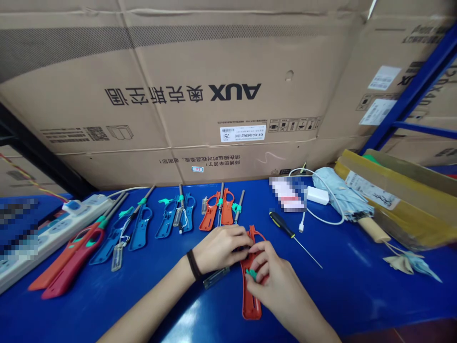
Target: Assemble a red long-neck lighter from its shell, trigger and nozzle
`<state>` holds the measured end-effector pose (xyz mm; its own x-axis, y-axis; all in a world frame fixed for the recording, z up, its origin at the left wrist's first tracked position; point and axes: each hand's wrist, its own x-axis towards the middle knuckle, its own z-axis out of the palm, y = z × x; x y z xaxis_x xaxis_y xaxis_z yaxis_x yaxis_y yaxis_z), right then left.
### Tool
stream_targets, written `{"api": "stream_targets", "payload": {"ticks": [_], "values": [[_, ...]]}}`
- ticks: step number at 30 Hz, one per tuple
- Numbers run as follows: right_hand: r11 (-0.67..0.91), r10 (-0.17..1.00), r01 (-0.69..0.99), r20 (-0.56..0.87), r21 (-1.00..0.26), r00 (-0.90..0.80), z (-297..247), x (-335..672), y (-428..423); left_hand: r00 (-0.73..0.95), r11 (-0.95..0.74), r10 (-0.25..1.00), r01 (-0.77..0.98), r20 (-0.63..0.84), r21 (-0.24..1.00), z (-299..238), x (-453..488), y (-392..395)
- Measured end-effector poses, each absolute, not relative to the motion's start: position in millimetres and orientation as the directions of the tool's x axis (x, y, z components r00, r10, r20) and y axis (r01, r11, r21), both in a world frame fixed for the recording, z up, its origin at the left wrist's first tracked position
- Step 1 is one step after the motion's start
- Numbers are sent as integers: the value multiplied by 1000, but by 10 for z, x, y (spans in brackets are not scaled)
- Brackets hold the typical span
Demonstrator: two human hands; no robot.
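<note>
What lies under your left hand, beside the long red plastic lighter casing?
A narrow grey translucent strip juts from under your left hand onto the blue tabletop. Its hidden end, and whether it meets the red plastic lighter casing, are covered.

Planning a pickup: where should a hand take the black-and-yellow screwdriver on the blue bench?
Take the screwdriver by its thick black-and-yellow handle, coming from above on the near side. It lies flat on the blue bench, the thin steel shaft is too slender to grip well, and a white cable end lies close to the handle's right.
</note>
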<state>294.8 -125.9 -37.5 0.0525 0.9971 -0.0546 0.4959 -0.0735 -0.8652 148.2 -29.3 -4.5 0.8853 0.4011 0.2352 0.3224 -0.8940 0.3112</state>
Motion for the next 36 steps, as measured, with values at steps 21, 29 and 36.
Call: {"api": "stream_targets", "payload": {"ticks": [21,29,36], "values": [[-203,971,-236,-227,-950,80,-270,3190,-1188,617,-134,787,175,-3,975,-170,1552,-345],[-195,977,-228,-210,-954,39,-253,3070,-1169,569,188,791,124,-225,974,-155,1609,-365],[-192,971,-248,-220,-949,92,-236,3044,-1163,558,420,758,-23,-337,907,-150,1597,-401]]}}
